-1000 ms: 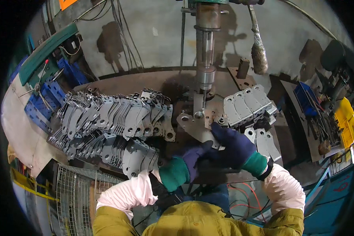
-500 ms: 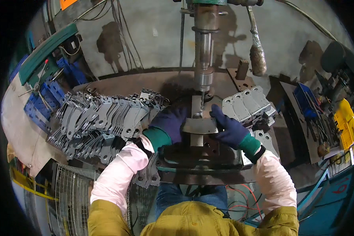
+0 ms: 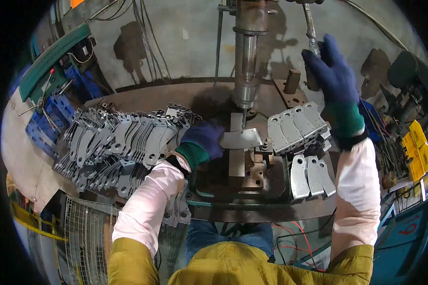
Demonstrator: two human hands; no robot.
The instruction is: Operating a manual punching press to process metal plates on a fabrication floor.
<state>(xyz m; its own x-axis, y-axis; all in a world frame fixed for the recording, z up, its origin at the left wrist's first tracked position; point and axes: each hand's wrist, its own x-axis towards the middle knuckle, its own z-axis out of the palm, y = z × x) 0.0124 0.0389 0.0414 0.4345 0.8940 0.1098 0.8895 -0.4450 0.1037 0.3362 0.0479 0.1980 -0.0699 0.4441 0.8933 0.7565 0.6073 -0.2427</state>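
My left hand (image 3: 204, 139), in a dark blue glove with a green cuff, grips the left end of a curved grey metal plate (image 3: 242, 139). The plate lies across a steel bar on the fixture (image 3: 255, 176), its right end against a small clamp block. Directly above it hangs the drill press chuck (image 3: 246, 95), the bit's tip at or close to the plate; contact cannot be made out. My right hand (image 3: 336, 80), gloved alike, is raised at the right with fingers apart, beside the drill's lever handle (image 3: 311, 28), whose lower part it partly hides.
Stacked metal brackets (image 3: 123, 137) cover the left of the bench. More brackets stand in a row (image 3: 295, 124) right of the drill, with several flat ones (image 3: 299, 175) nearer me. A wire basket (image 3: 88, 232) is at lower left; a yellow bin (image 3: 417, 149) is far right.
My right hand has left the plate's right end and risen up and right to the lever handle. My left hand stays on the plate, which now sits slightly higher and tilted.
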